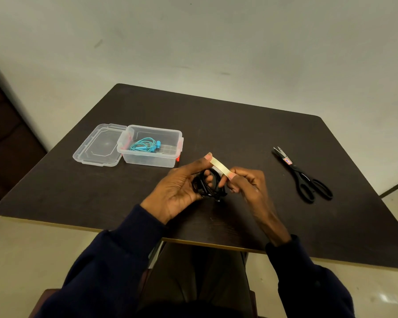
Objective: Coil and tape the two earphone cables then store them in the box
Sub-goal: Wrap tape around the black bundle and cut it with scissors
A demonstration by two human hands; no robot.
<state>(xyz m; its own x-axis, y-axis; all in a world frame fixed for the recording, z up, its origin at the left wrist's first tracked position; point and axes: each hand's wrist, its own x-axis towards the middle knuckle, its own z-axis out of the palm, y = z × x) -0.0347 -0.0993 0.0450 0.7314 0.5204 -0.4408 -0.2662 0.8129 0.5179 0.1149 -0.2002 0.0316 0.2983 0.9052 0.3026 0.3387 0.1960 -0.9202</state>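
Right now the left hand [182, 189] is cradling the coiled black earphone cable [207, 188] just above the near middle of the table [239, 125]. Its fingers [193, 165] are curling round the loops, seemingly so that the coil is not springing open, while one raised fingertip is sticking to an end of a short pale tape strip [220, 167]. The right hand [246, 182] is pinching the other end of that strip between thumb and forefinger, so the tape is stretching taut and slanted over the bundle, probably being lined up to wrap across the loops. Whether it is touching the cable yet is not clear. Holding the strip by both ends is likely keeping it from folding onto itself. The clear box [147, 160] is sitting open on the left side of the table, well apart from the hands, with the turquoise earphones [145, 145] already lying coiled inside, so half the task looks done. Its lid [97, 145] is lying flat against the box's left side, leaving the opening free for the second bundle. The scissors [303, 177] are lying closed on the right, well away from the right hand, with nothing touching them.
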